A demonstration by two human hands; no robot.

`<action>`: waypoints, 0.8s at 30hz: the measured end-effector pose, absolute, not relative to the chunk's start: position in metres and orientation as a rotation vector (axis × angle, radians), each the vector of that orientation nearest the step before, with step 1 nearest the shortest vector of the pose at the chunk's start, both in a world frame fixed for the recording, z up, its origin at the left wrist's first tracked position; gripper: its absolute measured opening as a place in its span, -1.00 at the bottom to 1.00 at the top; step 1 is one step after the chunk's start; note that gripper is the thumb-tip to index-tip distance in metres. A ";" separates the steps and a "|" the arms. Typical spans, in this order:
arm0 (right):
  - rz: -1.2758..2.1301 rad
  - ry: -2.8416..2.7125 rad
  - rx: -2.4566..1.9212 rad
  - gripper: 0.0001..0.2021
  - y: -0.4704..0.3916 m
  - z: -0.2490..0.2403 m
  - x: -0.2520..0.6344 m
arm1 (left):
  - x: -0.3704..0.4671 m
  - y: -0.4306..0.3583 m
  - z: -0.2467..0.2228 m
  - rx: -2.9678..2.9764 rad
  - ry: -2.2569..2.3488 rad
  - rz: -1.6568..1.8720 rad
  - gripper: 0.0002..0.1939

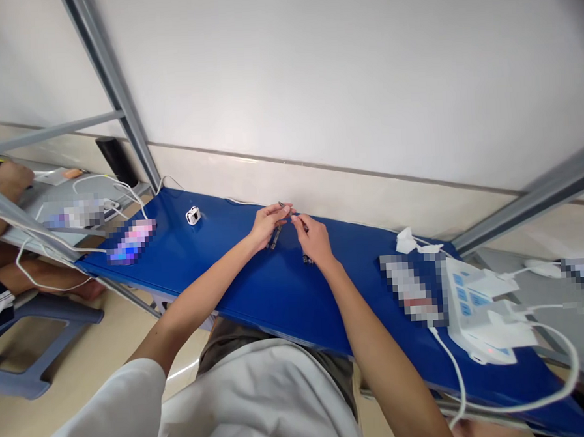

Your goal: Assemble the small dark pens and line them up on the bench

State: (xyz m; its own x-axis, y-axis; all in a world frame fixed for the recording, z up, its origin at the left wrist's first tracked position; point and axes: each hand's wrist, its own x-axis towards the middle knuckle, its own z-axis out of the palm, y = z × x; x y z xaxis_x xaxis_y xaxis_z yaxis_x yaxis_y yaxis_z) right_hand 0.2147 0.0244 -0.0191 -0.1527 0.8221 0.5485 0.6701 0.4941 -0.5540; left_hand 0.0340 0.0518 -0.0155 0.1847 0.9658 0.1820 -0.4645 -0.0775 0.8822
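Over the far side of the blue table, my left hand [267,225] pinches a dark, slender piece [285,208], too small to name for certain. My right hand [314,235], just beside it, has its thumb and fingers closed at the near end of the same piece. Below my left fingers lies a dark, pen-like stick [275,237] on the tabletop. Small dark parts [307,259] lie under my right hand, partly hidden by it. The fingers of both hands cover much of what they hold.
A blue table [272,304] runs along the wall. To the left are a phone [133,242] and a small white device [192,215]. At right lie a blurred-out phone [413,287], a white power strip [478,313] and cables. Another person's hand [10,176] is far left, near a stool [48,329].
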 end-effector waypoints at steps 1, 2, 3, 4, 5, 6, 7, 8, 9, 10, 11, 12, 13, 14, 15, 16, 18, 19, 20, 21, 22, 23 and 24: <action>0.223 -1.888 -1.235 -0.40 0.025 -0.019 0.215 | 0.034 0.052 -0.015 1.044 0.624 1.315 -0.54; 0.223 -1.888 -1.230 -0.40 0.025 -0.019 0.215 | 0.034 0.051 -0.015 1.042 0.614 1.308 -0.54; 0.223 -1.888 -1.226 -0.40 0.025 -0.019 0.215 | 0.034 0.051 -0.015 1.038 0.605 1.304 -0.54; 0.224 -1.888 -1.225 -0.40 0.025 -0.019 0.215 | 0.033 0.051 -0.015 1.034 0.599 1.302 -0.54; 0.222 -1.889 -1.227 -0.41 0.024 -0.019 0.214 | 0.033 0.051 -0.015 1.032 0.593 1.301 -0.54; 0.219 -1.890 -1.231 -0.41 0.024 -0.019 0.214 | 0.033 0.051 -0.015 1.030 0.587 1.301 -0.54; 0.216 -1.892 -1.236 -0.41 0.024 -0.019 0.214 | 0.033 0.051 -0.015 1.029 0.582 1.300 -0.54; 0.212 -1.895 -1.242 -0.40 0.024 -0.019 0.213 | 0.033 0.051 -0.015 1.026 0.578 1.299 -0.54; 0.209 -1.897 -1.247 -0.39 0.023 -0.018 0.213 | 0.033 0.051 -0.015 1.022 0.576 1.296 -0.55; 0.206 -1.898 -1.252 -0.38 0.023 -0.018 0.213 | 0.033 0.051 -0.015 1.019 0.575 1.294 -0.55; 0.205 -1.897 -1.255 -0.37 0.023 -0.018 0.213 | 0.033 0.051 -0.015 1.015 0.575 1.292 -0.55; 0.205 -1.896 -1.257 -0.36 0.023 -0.018 0.213 | 0.033 0.051 -0.015 1.012 0.576 1.292 -0.55; 0.205 -1.894 -1.256 -0.36 0.023 -0.018 0.213 | 0.033 0.051 -0.014 1.010 0.576 1.292 -0.55; 0.206 -1.892 -1.255 -0.35 0.023 -0.018 0.213 | 0.033 0.050 -0.014 1.010 0.575 1.292 -0.54; 0.207 -1.892 -1.253 -0.35 0.023 -0.018 0.213 | 0.033 0.050 -0.014 1.010 0.573 1.292 -0.54; 0.208 -1.893 -1.251 -0.36 0.023 -0.018 0.213 | 0.033 0.050 -0.014 1.012 0.571 1.292 -0.54; 0.208 -1.893 -1.249 -0.36 0.023 -0.018 0.213 | 0.033 0.050 -0.014 1.019 0.571 1.291 -0.54; 0.208 -1.891 -1.248 -0.36 0.023 -0.018 0.213 | 0.033 0.050 -0.014 1.022 0.573 1.291 -0.55; 0.208 -1.889 -1.247 -0.37 0.023 -0.018 0.213 | 0.033 0.050 -0.014 1.024 0.575 1.291 -0.55; 0.209 -1.887 -1.247 -0.37 0.023 -0.018 0.213 | 0.033 0.050 -0.014 1.023 0.576 1.292 -0.56; 0.210 -1.886 -1.247 -0.38 0.023 -0.018 0.212 | 0.032 0.050 -0.014 1.022 0.575 1.293 -0.55; 0.213 -1.887 -1.246 -0.38 0.023 -0.018 0.212 | 0.032 0.051 -0.014 1.020 0.573 1.296 -0.55; 0.215 -1.888 -1.244 -0.39 0.023 -0.018 0.212 | 0.032 0.051 -0.014 1.021 0.571 1.300 -0.54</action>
